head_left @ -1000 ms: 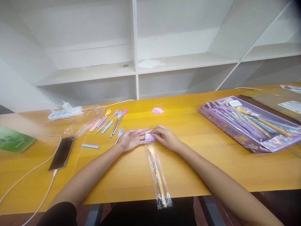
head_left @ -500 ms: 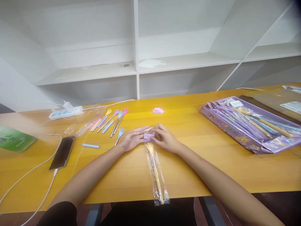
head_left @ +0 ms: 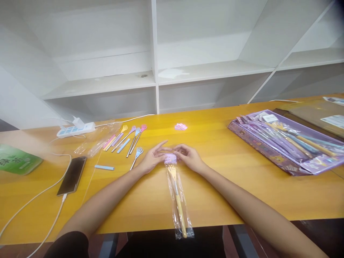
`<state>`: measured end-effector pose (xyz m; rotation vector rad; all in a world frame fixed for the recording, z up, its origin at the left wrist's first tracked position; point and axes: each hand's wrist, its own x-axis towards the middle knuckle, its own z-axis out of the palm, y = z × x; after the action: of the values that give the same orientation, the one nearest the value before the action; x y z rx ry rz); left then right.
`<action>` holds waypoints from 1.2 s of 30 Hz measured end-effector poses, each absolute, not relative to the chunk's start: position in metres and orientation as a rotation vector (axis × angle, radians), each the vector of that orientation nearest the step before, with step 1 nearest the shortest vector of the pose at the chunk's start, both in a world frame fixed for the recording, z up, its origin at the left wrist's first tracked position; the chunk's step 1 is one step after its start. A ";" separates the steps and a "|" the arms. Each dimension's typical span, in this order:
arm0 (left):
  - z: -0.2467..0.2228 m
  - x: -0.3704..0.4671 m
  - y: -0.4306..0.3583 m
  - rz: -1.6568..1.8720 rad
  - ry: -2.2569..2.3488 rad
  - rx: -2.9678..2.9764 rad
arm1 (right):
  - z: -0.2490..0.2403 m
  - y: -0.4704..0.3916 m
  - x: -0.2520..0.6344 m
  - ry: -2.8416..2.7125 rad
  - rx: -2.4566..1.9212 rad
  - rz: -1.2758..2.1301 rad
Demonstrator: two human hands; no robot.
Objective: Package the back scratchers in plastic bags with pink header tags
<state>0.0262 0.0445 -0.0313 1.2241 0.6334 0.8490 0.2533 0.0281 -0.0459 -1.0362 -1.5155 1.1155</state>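
A yellow back scratcher (head_left: 180, 211) lies in a clear plastic bag (head_left: 188, 218), its claw toward the far side and the handle end past the table's front edge. A small purple label card (head_left: 170, 158) sits at the bag's top end. My left hand (head_left: 152, 158) pinches the card's left edge between thumb and fingers, with the index finger stretched out. From the other side, my right hand (head_left: 189, 157) grips the card's right edge, fingers curled behind it. Beside my left forearm lies a blue back scratcher (head_left: 139, 153) without a sleeve.
Several loose back scratchers (head_left: 131, 138) and coloured handle sleeves (head_left: 104, 167) lie on the left, near a phone (head_left: 72, 175) and power strip (head_left: 76, 129). Pink cards (head_left: 181, 126) are stacked at the back. A purple box (head_left: 290, 168) of bagged scratchers stands right.
My left thumb has come down onto the card and my left index finger has lifted away. My right fingers have shifted to the card's right edge, and the card now shows more fully.
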 end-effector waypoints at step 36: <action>-0.025 0.022 0.043 0.913 0.837 1.891 | -0.038 0.022 0.255 -1.497 -0.994 1.599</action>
<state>0.0220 0.0433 -0.0246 1.8914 0.8369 0.9128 0.2554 0.0223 -0.0379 -0.9943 -1.4969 1.5991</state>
